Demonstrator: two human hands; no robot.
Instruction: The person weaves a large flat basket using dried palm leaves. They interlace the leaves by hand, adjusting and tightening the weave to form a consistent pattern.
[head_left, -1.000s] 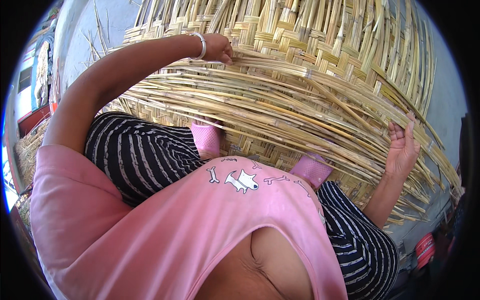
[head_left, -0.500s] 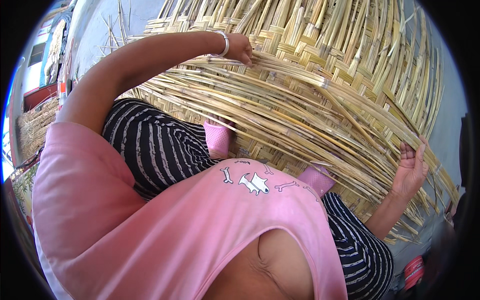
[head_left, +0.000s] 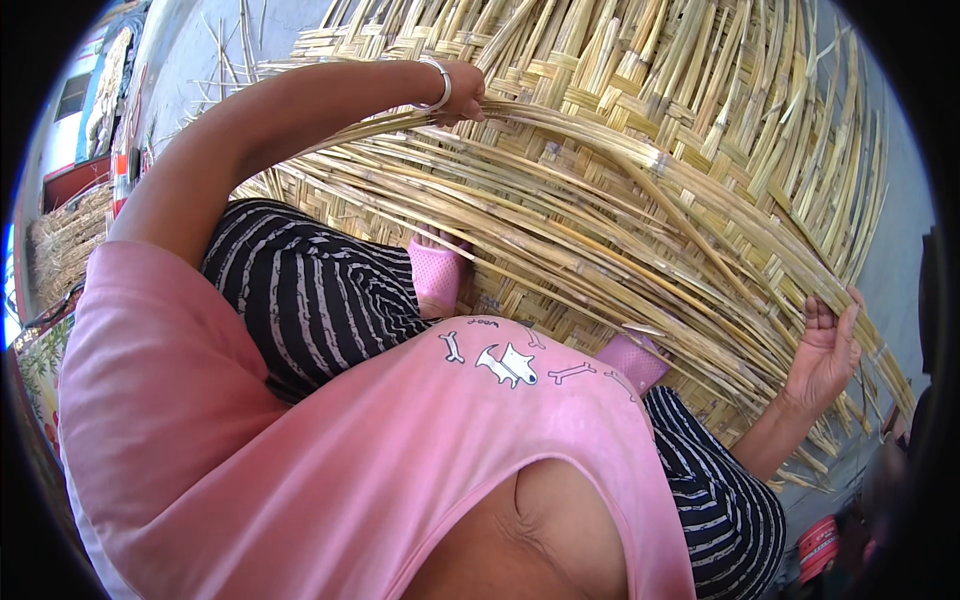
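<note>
A long bundle of flattened reeds [head_left: 655,158] arcs across a half-woven reed mat [head_left: 622,98]. At its left stretch, my left hand [head_left: 462,92], with a bangle at the wrist, is closed in a fist round the reeds. Toward the right end, my right hand [head_left: 824,345] has its palm turned up and its fingers curled under the same bundle, the fingertips partly hidden by it. Between the bundle and my feet lie several loose reed stems [head_left: 500,195] on the woven part. Beyond the bundle, unwoven stems fan out toward the far side.
My pink slippers [head_left: 436,275] rest on the mat's near part, between my striped trouser legs [head_left: 310,290]. Thin sticks [head_left: 240,60] lie on the grey floor at far left. A straw heap [head_left: 70,245] stands at the left, and a red item [head_left: 818,548] sits at lower right.
My left hand has shifted slightly left and up, the bundle bowing up a little with it. My right hand has moved slightly right and stays at the bundle's right end.
</note>
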